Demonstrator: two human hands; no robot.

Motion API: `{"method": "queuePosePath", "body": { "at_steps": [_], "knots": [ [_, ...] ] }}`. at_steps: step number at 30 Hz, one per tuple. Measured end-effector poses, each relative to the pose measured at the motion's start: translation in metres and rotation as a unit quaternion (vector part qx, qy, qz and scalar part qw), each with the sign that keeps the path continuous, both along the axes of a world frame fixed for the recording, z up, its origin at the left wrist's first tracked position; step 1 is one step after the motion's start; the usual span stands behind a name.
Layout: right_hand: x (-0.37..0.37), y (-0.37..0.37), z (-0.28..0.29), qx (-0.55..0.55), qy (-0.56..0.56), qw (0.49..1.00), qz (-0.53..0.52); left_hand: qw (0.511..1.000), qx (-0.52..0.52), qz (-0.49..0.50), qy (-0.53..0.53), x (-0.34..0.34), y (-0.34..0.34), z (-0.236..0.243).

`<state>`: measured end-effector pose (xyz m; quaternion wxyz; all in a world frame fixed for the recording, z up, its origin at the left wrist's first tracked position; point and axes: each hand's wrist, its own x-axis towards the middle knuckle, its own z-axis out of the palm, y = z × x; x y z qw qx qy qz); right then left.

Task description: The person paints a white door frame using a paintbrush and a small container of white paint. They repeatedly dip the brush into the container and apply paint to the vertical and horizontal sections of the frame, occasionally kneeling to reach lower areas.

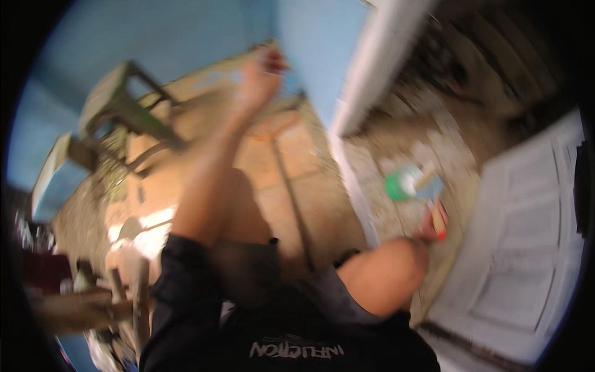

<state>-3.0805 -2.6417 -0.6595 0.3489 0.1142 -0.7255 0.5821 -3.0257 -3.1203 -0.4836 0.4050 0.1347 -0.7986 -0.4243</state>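
My left hand [263, 73] is raised near the corner of the light blue wall [316, 59], fingers curled and blurred around something small and dark that I cannot make out. At the right, my right hand [431, 223] grips a wooden-handled tool [439, 224] with a red tip, possibly a scraper. Just beyond it, a green-and-white container [396, 186] stands on the worn floor, a flat pale piece at its top, partly blurred.
A greenish stool [108, 93] and a pale box-like thing [56, 183] stand left. A white door frame [365, 74] rises centre right; a white panelled door [508, 273] is lower right. Wooden poles [139, 291] are lower left. A long dark line crosses the orange floor [310, 173].
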Motion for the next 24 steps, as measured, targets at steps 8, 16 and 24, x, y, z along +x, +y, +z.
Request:
{"method": "queuePosePath", "body": {
  "at_steps": [8,16,24],
  "knots": [
    [-0.02,0.052,0.034,0.01,0.117,0.991,-0.059,0.99,0.011,-0.079,-0.113,-0.035,0.051,0.002],
    [-0.029,0.041,0.0,0.101,0.062,0.992,-0.037,0.992,0.001,-0.088,-0.09,-0.04,0.038,-0.005],
    [-0.032,0.032,0.015,-0.138,-0.065,0.987,-0.057,0.989,0.029,-0.102,-0.102,-0.045,0.046,-0.003]
  ]
}}
